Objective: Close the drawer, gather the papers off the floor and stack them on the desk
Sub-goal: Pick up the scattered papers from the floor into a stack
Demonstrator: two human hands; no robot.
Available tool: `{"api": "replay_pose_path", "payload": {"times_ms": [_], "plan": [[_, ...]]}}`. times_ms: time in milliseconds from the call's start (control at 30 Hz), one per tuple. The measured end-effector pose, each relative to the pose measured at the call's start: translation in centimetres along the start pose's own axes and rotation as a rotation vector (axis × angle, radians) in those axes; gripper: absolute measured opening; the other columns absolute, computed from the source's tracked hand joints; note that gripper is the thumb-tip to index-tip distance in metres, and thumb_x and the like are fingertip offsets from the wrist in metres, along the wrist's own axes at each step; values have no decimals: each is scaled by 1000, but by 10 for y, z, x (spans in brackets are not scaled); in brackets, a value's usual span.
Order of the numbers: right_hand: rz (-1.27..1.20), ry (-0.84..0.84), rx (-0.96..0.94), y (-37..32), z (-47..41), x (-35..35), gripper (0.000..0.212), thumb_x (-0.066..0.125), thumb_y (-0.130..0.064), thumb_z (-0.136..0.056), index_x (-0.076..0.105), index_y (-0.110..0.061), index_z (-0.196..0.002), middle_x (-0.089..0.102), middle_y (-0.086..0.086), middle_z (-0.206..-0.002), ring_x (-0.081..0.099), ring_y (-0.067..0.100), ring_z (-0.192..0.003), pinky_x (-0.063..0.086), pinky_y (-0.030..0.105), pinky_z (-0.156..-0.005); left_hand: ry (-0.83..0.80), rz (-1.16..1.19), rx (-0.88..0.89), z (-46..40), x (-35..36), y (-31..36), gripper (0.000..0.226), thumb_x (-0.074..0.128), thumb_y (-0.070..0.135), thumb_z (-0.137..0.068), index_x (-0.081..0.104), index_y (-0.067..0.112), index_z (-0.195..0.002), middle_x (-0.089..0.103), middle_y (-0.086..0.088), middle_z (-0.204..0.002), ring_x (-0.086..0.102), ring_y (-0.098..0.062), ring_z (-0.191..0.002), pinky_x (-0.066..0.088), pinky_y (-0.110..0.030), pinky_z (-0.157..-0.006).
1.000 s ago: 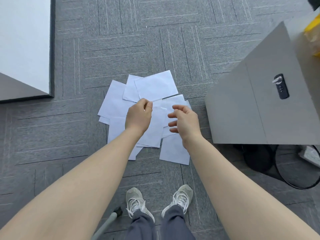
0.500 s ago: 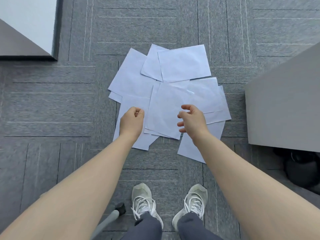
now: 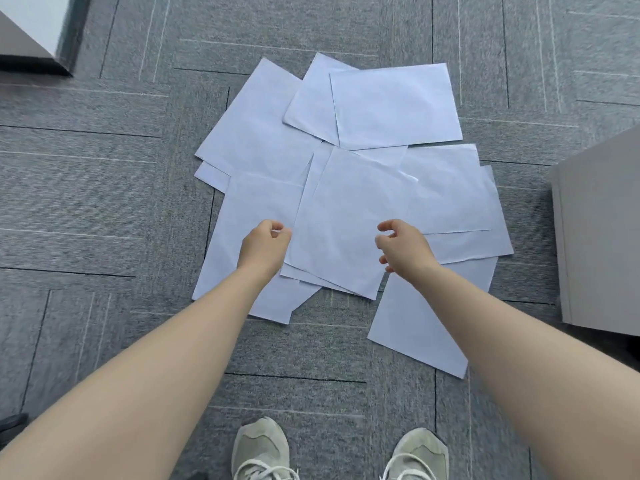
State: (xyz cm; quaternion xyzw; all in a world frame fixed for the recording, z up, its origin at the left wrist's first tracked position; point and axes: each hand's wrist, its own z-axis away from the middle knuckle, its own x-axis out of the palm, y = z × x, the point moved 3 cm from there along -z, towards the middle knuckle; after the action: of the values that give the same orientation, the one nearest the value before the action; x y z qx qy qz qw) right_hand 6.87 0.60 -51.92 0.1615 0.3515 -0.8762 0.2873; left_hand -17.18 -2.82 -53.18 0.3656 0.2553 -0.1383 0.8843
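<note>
Head view: our left hand (image 3: 265, 245) curls closed, empty, right hand (image 3: 403, 244) half open, above overlapping papers (image 3: 349, 216) fanned every direction on grey carpet (image 3: 104, 202); cabinet (image 3: 599, 237) right.

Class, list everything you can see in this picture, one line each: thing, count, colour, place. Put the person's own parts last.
papers: about ten overlapping sheets, white, spread on the floor at centre
carpet: grey tiles, covering the floor
cabinet: one, grey, right edge
panel: one, white with dark edge, top left corner
dark object: one, black, lower left edge, unclear what
shoes: two, grey-green, bottom centre
left hand: curled, over the papers
right hand: fingers loosely bent, over the papers
</note>
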Motion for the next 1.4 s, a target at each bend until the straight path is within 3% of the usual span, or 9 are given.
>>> {"api": "replay_pose_path", "payload": {"times_ms": [300,500,567,667,800,1033,1167,1300,1400], "plan": [[263,14,-2,39,-65,19,43,48,-22,-92,49,-18,-135,61,7,-114,62,27,-91,49,32,-75,-75,-50,8,-61,37,-19,49,55,29,-88,51,15,-135,58,0,-123,54,-18,-110,39,-27,-91],[165,81,54,52,-89,23,55,50,-21,-88,40,-19,-141,53,16,-129,61,31,-85,44,31,-62,-44,-47,-38,-83,51,-25,53,57,20,-87,48,11,-138,57,-5,-131,54,-24,-121,43,-33,-100],[49,90,98,55,-93,27,58,53,-22,-84,40,-20,-140,54,17,-129,65,32,-83,52,34,-67,-35,-10,-67,-89,53,-26,52,61,20,-84,50,11,-134,57,-7,-133,56,-26,-119,45,-36,-100],[-89,108,145,60,-94,34,62,54,-21,-79,40,-22,-138,55,16,-127,69,34,-89,57,45,-83,-67,62,-92,-94,59,-29,37,68,24,-79,58,12,-112,65,-5,-109,63,-26,-101,52,-40,-92],[-116,98,136,61,-94,42,62,54,-23,-73,43,-22,-134,58,16,-125,68,32,-90,57,42,-81,-88,68,-36,-94,69,-32,23,66,29,-69,59,11,-80,61,-4,-79,56,-23,-71,46,-32,-67],[-76,186,115,57,-90,40,57,52,-21,-80,40,-23,-136,60,15,-119,58,25,-65,47,31,-57,-53,75,57,-90,54,-40,24,63,24,-82,63,1,-90,62,-6,-81,56,-23,-73,45,-33,-68],[-153,116,139,45,-85,60,64,57,-22,-83,34,-19,-142,60,12,-108,60,29,-79,55,45,-73,-52,155,72,-86,18,-61,18,66,22,-85,66,4,-89,65,-9,-81,57,-22,-73,47,-34,-69],[-196,-25,99,23,-73,98,67,59,-23,-81,33,-18,-142,62,10,-106,59,28,-82,48,37,-68,1,180,31,-84,-14,-90,5,63,15,-89,66,11,-89,67,-11,-89,60,-23,-78,48,-34,-74],[-194,-134,77,10,-67,126,68,60,-24,-79,34,-18,-141,60,11,-108,56,27,-80,45,35,-69,73,132,-2,-88,-31,-114,14,61,11,-89,64,-3,-92,61,-13,-85,55,-21,-76,41,-31,-67]]}}
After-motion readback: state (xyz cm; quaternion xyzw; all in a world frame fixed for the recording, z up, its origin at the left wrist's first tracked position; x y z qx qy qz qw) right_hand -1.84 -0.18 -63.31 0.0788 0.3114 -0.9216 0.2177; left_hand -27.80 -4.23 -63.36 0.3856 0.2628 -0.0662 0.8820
